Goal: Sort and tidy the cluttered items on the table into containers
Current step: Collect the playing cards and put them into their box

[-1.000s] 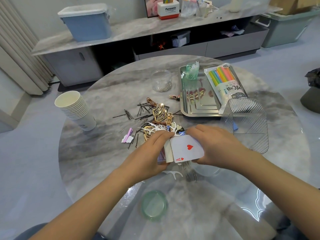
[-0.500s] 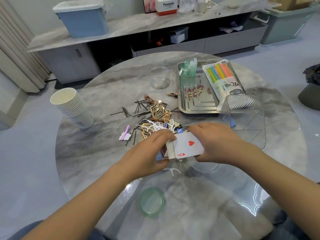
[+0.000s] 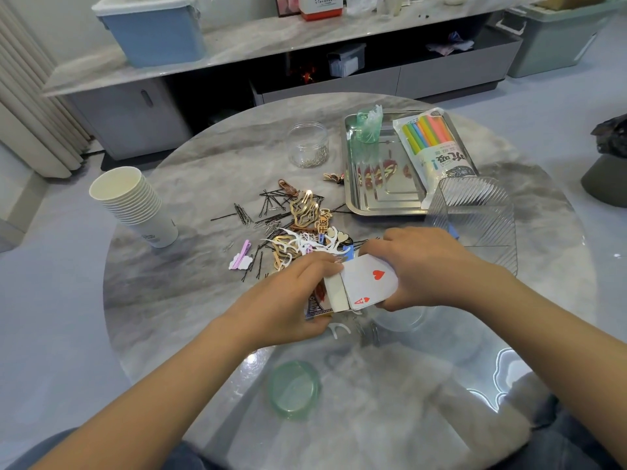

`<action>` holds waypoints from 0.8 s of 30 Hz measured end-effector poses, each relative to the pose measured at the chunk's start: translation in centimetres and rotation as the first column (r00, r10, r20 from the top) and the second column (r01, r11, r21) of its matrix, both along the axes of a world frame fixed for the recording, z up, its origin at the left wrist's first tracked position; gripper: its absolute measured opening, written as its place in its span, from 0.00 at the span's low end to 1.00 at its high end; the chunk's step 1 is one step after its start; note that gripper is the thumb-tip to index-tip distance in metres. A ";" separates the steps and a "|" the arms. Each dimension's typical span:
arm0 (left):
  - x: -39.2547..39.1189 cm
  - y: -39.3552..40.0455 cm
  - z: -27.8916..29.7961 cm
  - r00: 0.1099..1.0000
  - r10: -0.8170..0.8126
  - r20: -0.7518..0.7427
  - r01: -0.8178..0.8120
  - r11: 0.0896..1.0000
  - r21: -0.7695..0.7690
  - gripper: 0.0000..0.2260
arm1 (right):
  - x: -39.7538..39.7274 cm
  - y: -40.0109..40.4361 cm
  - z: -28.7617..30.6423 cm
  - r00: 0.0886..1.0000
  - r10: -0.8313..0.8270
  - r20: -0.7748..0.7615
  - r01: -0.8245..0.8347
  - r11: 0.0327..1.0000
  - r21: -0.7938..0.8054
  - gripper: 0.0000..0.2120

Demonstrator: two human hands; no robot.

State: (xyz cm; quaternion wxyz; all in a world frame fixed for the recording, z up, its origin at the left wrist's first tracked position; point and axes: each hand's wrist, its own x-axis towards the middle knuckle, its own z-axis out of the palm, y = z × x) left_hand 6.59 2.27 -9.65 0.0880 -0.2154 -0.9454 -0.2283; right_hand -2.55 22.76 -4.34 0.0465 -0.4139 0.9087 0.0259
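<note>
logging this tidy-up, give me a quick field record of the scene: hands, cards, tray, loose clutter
left hand: grips card box
right hand: holds playing cards, ace of hearts on top
tray: holds straw pack and green cup
loose clutter: hairpins and clips beyond the hands
paper cups: stacked at table's left

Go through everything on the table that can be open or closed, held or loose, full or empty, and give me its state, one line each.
Card box: open, flap up, held by left hand.
Card deck: ace of hearts on top, gripped by right hand, at the box mouth.
Clear jar: lidless, paper clips at the bottom.
Green lid: lying loose on the table.
Paper cups: stacked, tilted.
Metal tray: holds a straw pack.
</note>
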 end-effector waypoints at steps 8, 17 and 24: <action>-0.3 -0.2 -0.2 0.999 -0.018 0.031 0.015 0.997 0.074 0.29 | 0.3 0.0 0.5 0.999 0.010 -0.044 -0.009 0.999 0.032 0.26; -0.6 -0.3 0.1 1.000 0.007 0.003 -0.007 0.997 0.076 0.27 | 0.5 -0.1 0.6 0.998 -0.052 -0.041 0.053 0.999 0.012 0.25; -0.4 -0.1 0.3 0.999 -0.035 0.039 0.033 0.998 0.060 0.28 | 1.0 -0.3 1.0 0.991 0.077 -0.106 -0.074 0.997 0.034 0.25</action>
